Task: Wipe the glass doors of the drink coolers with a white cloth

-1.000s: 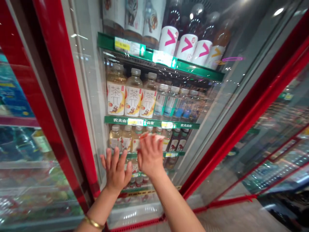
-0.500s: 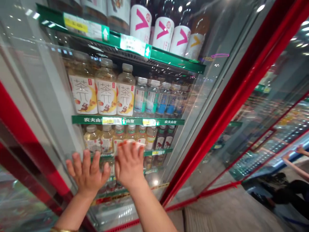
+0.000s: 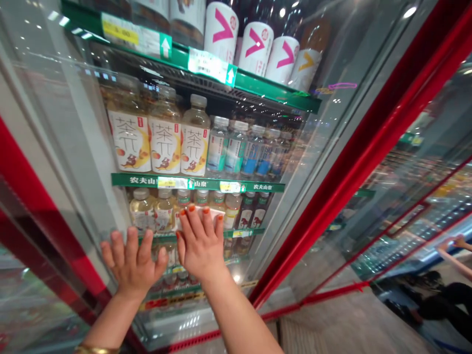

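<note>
- Glass cooler door: clear, with reflections across it
- Left hand, right hand: fingers spread, palms flat against the door, just beside each other
- Bottled tea: behind the door, above the hands
- Red frame: along the door's right edge, well right of the hands

Tea bottles left of water bottles, behind a glass door

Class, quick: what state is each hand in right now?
Left hand: open, flat on the glass door, holding nothing.
Right hand: open, on the glass; white scrap at its fingertips, cannot tell if held.
</note>
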A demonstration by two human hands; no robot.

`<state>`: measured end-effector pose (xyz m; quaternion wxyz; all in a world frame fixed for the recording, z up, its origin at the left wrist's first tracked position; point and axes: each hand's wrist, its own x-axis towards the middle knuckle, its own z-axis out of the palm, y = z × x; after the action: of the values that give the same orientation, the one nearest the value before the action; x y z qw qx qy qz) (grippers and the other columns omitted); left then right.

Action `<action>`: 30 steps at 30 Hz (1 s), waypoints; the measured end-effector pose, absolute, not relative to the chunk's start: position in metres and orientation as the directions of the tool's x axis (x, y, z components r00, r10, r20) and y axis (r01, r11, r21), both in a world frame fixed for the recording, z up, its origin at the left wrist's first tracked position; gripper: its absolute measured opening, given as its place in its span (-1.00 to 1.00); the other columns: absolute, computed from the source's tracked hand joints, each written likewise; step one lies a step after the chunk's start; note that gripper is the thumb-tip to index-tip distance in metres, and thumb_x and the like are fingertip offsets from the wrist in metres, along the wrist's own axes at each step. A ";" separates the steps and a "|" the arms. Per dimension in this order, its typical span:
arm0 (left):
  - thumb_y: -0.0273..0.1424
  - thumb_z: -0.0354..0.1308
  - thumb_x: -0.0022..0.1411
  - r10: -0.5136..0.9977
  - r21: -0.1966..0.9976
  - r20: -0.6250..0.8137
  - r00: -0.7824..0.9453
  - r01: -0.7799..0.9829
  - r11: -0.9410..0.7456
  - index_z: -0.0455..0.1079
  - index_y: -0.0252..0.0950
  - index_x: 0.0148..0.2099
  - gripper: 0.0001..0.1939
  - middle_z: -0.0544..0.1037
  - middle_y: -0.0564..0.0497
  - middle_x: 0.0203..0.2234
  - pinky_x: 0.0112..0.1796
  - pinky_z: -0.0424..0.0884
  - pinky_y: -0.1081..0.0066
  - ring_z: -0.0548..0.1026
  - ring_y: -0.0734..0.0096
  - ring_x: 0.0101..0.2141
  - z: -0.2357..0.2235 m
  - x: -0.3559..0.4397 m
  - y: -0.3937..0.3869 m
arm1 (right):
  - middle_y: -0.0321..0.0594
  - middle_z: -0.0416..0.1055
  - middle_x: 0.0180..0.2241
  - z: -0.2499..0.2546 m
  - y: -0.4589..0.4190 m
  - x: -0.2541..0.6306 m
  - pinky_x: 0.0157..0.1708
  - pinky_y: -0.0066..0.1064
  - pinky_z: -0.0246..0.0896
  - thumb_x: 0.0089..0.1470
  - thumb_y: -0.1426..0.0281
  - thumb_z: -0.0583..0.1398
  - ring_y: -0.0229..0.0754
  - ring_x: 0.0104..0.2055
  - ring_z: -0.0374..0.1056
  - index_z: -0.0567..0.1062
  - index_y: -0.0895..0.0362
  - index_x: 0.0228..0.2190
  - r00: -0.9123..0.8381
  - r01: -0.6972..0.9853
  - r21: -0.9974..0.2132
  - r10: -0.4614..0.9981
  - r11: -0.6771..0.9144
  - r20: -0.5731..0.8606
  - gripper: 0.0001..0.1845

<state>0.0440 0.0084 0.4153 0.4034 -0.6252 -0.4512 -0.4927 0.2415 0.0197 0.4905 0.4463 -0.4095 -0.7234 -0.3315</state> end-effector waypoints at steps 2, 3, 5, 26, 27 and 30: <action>-0.34 0.31 0.32 0.162 -0.061 0.981 0.107 0.962 -0.266 -0.04 -0.23 0.66 -0.01 -0.08 -0.16 0.65 0.61 -0.29 -0.20 -0.24 0.03 0.65 0.415 0.044 0.009 | -0.28 -0.29 0.69 0.471 0.016 0.264 0.68 0.08 -0.48 0.49 0.23 0.11 -0.02 0.72 -0.54 -0.26 0.02 0.63 -0.265 0.901 0.115 0.322 0.418 0.909 -0.07; -0.33 0.31 0.32 0.159 -0.061 0.981 0.107 0.962 -0.268 -0.03 -0.22 0.66 -0.01 -0.07 -0.16 0.65 0.61 -0.29 -0.20 -0.24 0.02 0.65 0.415 0.044 0.009 | -0.18 -0.31 0.69 0.466 0.019 0.287 0.66 0.19 -0.42 0.50 0.26 0.09 0.02 0.72 -0.56 -0.30 0.04 0.63 -0.191 0.927 0.049 0.353 0.373 0.916 -0.07; -0.32 0.31 0.31 0.151 -0.061 0.983 0.106 0.960 -0.274 -0.03 -0.22 0.66 -0.01 -0.06 -0.15 0.65 0.61 -0.29 -0.20 -0.23 0.01 0.65 0.414 0.046 0.009 | 0.03 -0.43 0.68 0.472 0.031 0.342 0.59 0.46 -0.31 0.54 0.29 0.00 0.15 0.72 -0.60 -0.41 0.06 0.62 0.029 0.952 -0.144 0.387 0.272 0.922 -0.10; -0.33 0.34 0.30 0.256 0.005 0.963 0.079 0.949 -0.314 -0.09 -0.05 0.67 0.05 -0.10 -0.03 0.66 0.59 -0.22 -0.36 -0.19 -0.15 0.64 0.407 0.038 0.002 | 0.16 -0.50 0.67 0.329 0.025 0.343 0.51 0.65 -0.25 0.54 0.25 -0.03 0.29 0.71 -0.56 -0.40 0.08 0.62 0.294 0.892 -0.416 0.472 0.177 0.831 -0.12; -0.32 0.33 0.30 0.257 0.018 0.964 0.066 0.950 -0.312 -0.09 -0.01 0.67 0.03 -0.08 -0.03 0.66 0.56 -0.21 -0.44 -0.18 -0.22 0.64 0.405 0.037 0.002 | 0.20 -0.56 0.66 0.324 0.026 0.350 0.50 0.67 -0.27 0.56 0.24 -0.09 0.31 0.71 -0.57 -0.44 0.09 0.61 0.389 0.848 -0.509 0.477 0.147 0.788 -0.14; -0.30 0.32 0.30 0.296 0.090 0.955 0.010 0.943 -0.322 -0.05 0.04 0.66 0.02 -0.09 -0.05 0.66 0.51 -0.20 -0.61 -0.12 -0.42 0.61 0.399 0.033 0.001 | 0.23 -0.64 0.65 0.310 0.020 0.334 0.51 0.64 -0.27 0.58 0.25 -0.15 0.26 0.71 -0.63 -0.50 0.12 0.60 0.501 0.780 -0.619 0.498 0.094 0.707 -0.17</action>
<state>0.0328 0.0009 0.3992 0.3187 -0.6353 -0.4875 -0.5072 0.3336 0.0202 0.3101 0.5599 -0.6611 -0.4834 -0.1257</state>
